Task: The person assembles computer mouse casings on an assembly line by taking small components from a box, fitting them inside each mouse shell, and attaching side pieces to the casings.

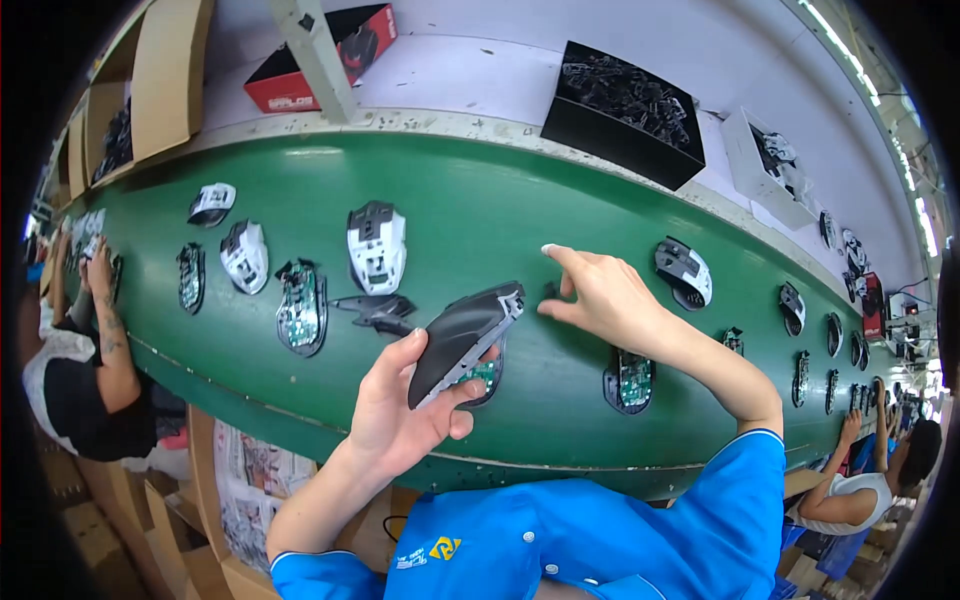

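My left hand point(395, 405) grips a black mouse shell point(462, 338), tilted so that its grey inner edge shows along the right side. Above the green belt, my right hand point(612, 300) reaches in with thumb and index finger apart. A small dark piece point(549, 292) shows beside the right thumb; I cannot tell whether it lies on the belt or touches the hand. Partly behind the held shell sits a mouse base with a green circuit board point(487, 378). Another such base point(632, 384) lies below my right wrist.
White-and-black mouse shells point(378, 250) and open circuit-board bases point(301, 312) are spread along the green belt point(450, 200). A black part point(375, 310) lies left of the held shell. Behind stand a black box of parts point(625, 115) and a red box point(285, 92). People work at both ends.
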`<state>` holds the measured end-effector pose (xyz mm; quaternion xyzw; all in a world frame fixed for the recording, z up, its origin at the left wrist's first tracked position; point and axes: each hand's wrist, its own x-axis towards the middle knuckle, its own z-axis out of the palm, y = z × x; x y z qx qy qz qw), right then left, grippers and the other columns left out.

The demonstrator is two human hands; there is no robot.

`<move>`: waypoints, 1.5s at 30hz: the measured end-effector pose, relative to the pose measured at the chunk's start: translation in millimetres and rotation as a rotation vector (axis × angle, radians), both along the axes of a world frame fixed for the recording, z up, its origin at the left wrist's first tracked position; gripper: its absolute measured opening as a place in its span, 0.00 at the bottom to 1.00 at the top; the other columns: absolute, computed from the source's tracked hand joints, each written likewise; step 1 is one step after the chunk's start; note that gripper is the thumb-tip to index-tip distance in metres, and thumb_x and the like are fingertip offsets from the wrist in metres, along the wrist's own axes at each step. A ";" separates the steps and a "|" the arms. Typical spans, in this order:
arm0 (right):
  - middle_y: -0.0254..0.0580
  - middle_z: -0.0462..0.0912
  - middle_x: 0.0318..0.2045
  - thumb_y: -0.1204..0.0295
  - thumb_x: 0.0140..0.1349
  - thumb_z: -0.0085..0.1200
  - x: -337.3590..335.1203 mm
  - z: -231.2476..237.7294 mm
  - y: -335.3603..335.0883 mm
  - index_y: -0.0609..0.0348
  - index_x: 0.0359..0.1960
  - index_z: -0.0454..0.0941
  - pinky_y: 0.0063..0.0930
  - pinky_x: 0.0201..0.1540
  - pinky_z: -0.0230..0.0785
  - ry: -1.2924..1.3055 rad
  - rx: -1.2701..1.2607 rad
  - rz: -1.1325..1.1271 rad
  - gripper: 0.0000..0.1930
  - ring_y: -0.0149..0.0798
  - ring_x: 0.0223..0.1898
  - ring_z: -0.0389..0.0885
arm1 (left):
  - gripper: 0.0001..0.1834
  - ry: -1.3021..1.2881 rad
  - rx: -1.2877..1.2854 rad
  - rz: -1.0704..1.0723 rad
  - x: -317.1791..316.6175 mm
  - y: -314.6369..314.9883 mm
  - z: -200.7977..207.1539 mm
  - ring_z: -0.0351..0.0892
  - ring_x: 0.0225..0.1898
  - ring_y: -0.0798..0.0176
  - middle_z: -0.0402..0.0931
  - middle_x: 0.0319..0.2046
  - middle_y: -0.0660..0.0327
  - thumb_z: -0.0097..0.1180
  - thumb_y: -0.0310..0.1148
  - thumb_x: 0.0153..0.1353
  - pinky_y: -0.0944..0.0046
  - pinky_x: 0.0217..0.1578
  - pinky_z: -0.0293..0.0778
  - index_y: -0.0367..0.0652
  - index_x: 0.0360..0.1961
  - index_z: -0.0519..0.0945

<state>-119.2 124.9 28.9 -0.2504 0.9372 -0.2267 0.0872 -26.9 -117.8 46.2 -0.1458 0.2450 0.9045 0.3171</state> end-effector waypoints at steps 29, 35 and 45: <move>0.42 0.75 0.35 0.75 0.51 0.63 -9.0 -15.3 -6.3 0.70 0.36 0.76 0.20 0.20 0.77 -0.666 -0.195 0.000 0.13 0.29 0.29 0.79 | 0.39 0.178 -0.038 -0.097 6.0 -16.2 -4.7 0.82 0.34 0.54 0.74 0.45 0.42 0.39 0.61 0.60 0.61 0.21 0.83 0.38 0.60 0.62; 0.41 0.79 0.35 0.75 0.50 0.63 4.5 -5.4 1.9 0.67 0.41 0.77 0.20 0.20 0.76 -0.595 -0.183 -0.021 0.16 0.29 0.33 0.80 | 0.36 0.157 -0.147 -0.107 6.1 -14.4 -1.6 0.82 0.37 0.55 0.75 0.44 0.45 0.43 0.58 0.60 0.61 0.27 0.83 0.38 0.58 0.65; 0.35 0.84 0.31 0.75 0.46 0.65 51.2 94.6 11.2 0.55 0.30 0.84 0.26 0.32 0.67 0.097 -0.477 0.380 0.07 0.31 0.28 0.76 | 0.26 0.176 -0.313 -0.232 14.2 -9.5 6.7 0.76 0.40 0.66 0.75 0.39 0.58 0.46 0.52 0.62 0.61 0.31 0.76 0.42 0.50 0.72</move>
